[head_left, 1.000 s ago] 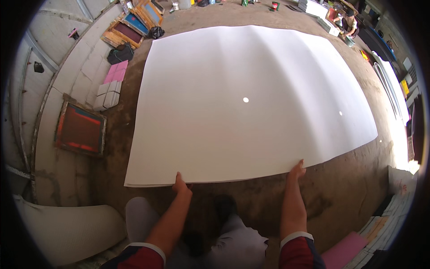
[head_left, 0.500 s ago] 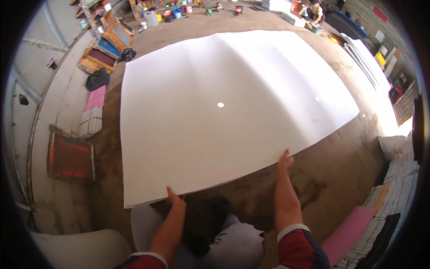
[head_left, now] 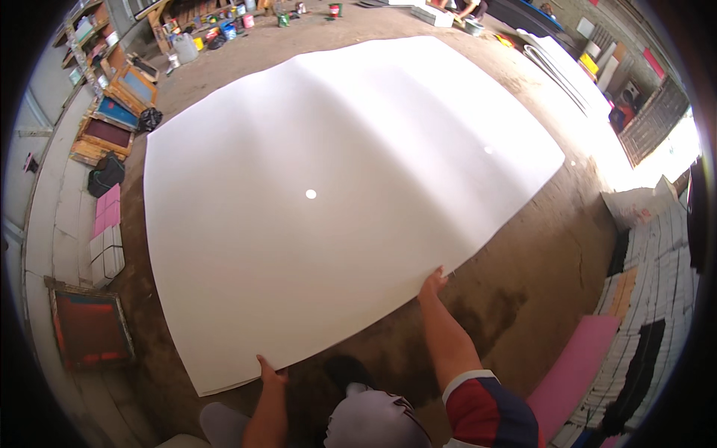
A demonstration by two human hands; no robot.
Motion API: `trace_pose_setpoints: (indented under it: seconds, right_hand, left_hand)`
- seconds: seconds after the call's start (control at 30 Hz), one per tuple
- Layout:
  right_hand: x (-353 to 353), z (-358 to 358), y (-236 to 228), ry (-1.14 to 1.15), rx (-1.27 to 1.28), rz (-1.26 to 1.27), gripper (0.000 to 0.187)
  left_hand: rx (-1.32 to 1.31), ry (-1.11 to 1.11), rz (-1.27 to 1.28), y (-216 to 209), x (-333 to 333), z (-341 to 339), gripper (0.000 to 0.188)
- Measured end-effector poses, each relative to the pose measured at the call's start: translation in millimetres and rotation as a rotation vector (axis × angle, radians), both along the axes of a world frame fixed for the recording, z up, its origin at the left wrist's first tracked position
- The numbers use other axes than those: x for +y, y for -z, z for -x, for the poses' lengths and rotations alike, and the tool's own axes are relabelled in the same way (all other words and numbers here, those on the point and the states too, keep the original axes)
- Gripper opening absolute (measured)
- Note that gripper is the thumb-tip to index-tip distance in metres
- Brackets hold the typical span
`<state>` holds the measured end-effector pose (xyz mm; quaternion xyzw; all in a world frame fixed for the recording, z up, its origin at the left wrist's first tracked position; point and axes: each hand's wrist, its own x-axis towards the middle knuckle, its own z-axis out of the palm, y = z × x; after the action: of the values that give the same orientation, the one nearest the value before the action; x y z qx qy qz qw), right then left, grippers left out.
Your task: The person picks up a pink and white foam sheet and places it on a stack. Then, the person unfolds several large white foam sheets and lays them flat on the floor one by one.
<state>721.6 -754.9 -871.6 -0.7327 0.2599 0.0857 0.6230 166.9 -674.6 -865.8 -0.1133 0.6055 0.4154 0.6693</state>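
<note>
A very large white sheet (head_left: pixel 299 246) spreads out in front of me over the brown floor, with soft folds running across its far part. Its near edge is in both my hands. My left hand (head_left: pixel 271 372) grips that edge close to the near left corner, thumb on top and fingers hidden underneath. Further right along the same edge, my right hand (head_left: pixel 433 284) pinches the sheet in the same way. At the left corner the edge looks doubled, as if more than one layer lies there. Bright light falls on the sheet's far right part.
Framed screens (head_left: pixel 93 328) lean along the left wall, near pink and white stacks (head_left: pixel 108 254). Paint tins (head_left: pixel 228 31) stand at the back. Another person (head_left: pixel 467 9) works at the far right. A pink roll (head_left: pixel 571 366) and piled white material (head_left: pixel 657 299) lie on my right.
The view has turned to the right, so the sheet and surroundings sit further left and the left hand lower. Both hands keep their hold on the sheet's near edge.
</note>
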Motion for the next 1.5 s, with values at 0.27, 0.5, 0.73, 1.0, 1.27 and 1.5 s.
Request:
trace_pose_setpoints:
  seconds: [0.27, 0.5, 0.73, 1.0, 1.27, 1.5]
  right_hand:
    - [-12, -20, 28, -0.056, -0.08, 0.181, 0.074]
    - [11, 28, -68, -0.66, -0.322, 1.108, 0.075]
    - [29, 60, -47, -1.211, -0.38, 1.11, 0.074]
    - [49, 37, -109, -1.567, -0.131, 1.116, 0.092]
    - [10, 14, -270, -1.419, -0.004, 0.594, 0.059]
    - [-170, 105, -338, -1.566, 0.124, 0.717, 0.06]
  left_hand:
    - [-0.002, 0.076, 0.01, -24, 7, -26, 0.065]
    - [0.326, 0.085, 0.123, -21, -5, -32, 0.079]
    - [1.338, 1.557, 0.113, -89, 5, -102, 0.13]
    - [1.226, 1.833, 0.248, -97, 28, -88, 0.123]
    - [0.982, 1.826, -0.363, -182, 104, -133, 0.073]
    - [0.316, 1.537, -0.394, -348, -3, -202, 0.055]
